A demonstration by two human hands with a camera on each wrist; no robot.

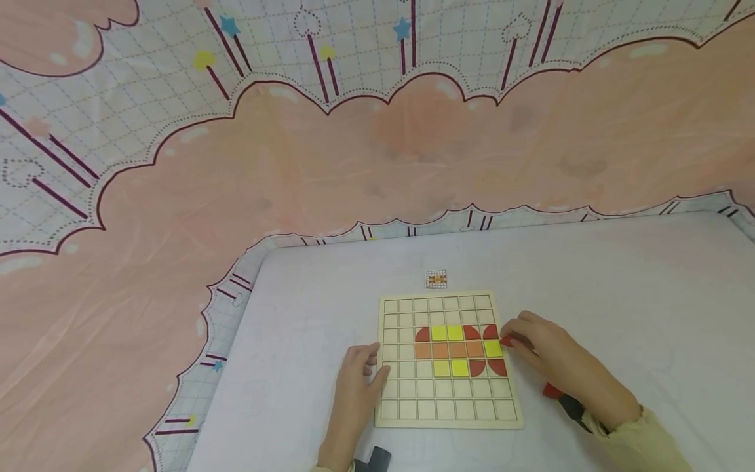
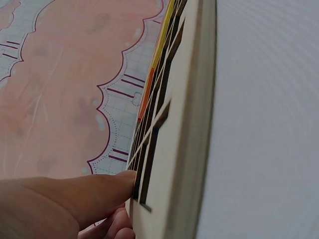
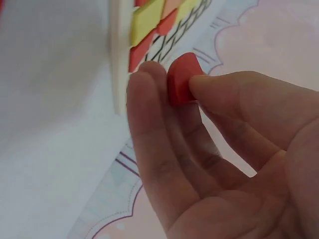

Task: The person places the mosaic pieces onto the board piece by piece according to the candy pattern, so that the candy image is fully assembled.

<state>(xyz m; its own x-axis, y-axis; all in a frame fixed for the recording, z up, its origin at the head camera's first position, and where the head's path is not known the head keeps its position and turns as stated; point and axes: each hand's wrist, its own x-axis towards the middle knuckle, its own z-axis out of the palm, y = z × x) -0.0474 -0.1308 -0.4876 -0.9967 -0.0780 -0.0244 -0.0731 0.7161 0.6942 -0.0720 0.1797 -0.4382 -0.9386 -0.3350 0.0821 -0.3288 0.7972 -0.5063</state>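
A pale gridded board (image 1: 407,410) lies flat, bearing yellow squares (image 1: 459,368), orange squares (image 1: 440,351) and red curved-edge pieces (image 1: 497,367). My left hand (image 1: 354,393) rests at the board's left edge, its thumb and fingertips touching it; the left wrist view shows the thumb (image 2: 99,194) against the board's rim (image 2: 192,149). Just off the board's right edge, my right hand (image 1: 557,360) pinches a red piece (image 1: 506,341). Seen from the right wrist, the red piece (image 3: 183,79) sits between thumb and fingers of the right hand (image 3: 224,149).
Behind the board lies a small patterned card (image 1: 436,279). Something red (image 1: 552,391) shows beside the dark device (image 1: 572,408) at my right wrist. Another dark device (image 1: 377,459) is by my left wrist. The white table (image 1: 295,314) meets a pink patterned cloth (image 1: 283,170).
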